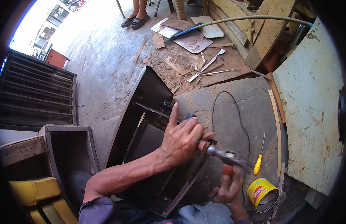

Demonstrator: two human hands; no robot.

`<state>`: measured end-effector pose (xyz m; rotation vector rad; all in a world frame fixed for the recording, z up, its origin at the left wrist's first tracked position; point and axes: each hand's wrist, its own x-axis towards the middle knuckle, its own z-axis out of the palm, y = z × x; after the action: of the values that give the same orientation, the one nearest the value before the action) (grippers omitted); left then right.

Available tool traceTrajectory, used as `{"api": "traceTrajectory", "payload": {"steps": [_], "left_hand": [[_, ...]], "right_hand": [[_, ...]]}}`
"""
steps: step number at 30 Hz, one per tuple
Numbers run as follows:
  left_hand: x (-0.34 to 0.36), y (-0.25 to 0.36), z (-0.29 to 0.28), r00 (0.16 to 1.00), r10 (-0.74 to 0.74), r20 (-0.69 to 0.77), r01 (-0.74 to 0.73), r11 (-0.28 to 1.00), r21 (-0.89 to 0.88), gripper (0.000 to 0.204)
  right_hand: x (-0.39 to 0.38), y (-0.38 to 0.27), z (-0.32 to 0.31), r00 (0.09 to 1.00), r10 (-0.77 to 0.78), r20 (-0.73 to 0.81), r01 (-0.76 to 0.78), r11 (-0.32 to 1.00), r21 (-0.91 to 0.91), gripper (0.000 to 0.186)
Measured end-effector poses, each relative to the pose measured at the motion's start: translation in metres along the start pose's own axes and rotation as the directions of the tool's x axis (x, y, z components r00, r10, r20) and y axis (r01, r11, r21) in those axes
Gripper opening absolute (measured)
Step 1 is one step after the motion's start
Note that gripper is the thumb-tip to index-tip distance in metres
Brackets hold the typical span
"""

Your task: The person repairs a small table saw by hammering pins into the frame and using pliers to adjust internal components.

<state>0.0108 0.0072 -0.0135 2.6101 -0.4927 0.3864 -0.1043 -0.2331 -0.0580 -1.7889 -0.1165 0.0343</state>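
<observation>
My left hand (184,136) is closed round a dark tool with a reddish end (202,145), one finger sticking out along a dark wooden frame (124,119). Most of that tool is hidden under the fingers, so its kind does not show. In my right hand (230,188) I grip a claw hammer (228,156) by its red handle. The hammer's face is right beside the reddish end; whether they touch I cannot tell. The frame leans tilted across my lap, with dark panels and a rail inside it.
To the right lie a yellow screwdriver (258,164) and a yellow tin (260,198). A black cable (236,106) curves over the floor. Wood scraps (188,67) litter the far side, near a person's sandalled feet (137,21). Dark open boxes (68,156) stand at left.
</observation>
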Motion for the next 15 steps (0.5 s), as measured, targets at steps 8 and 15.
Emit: {"api": "traceTrajectory", "payload": {"steps": [8,15], "left_hand": [[-0.001,-0.001,-0.002,1.0,-0.008,-0.002,0.008,1.0,-0.008,0.03],[-0.002,0.0,0.0,1.0,-0.005,-0.008,0.004,1.0,-0.022,0.029]], "right_hand": [[0.016,-0.013,0.016,0.97,0.238,-0.05,-0.211,0.926,0.312,0.042],[0.023,-0.013,0.005,0.976,0.2,-0.088,-0.168,0.944,0.284,0.037]]}}
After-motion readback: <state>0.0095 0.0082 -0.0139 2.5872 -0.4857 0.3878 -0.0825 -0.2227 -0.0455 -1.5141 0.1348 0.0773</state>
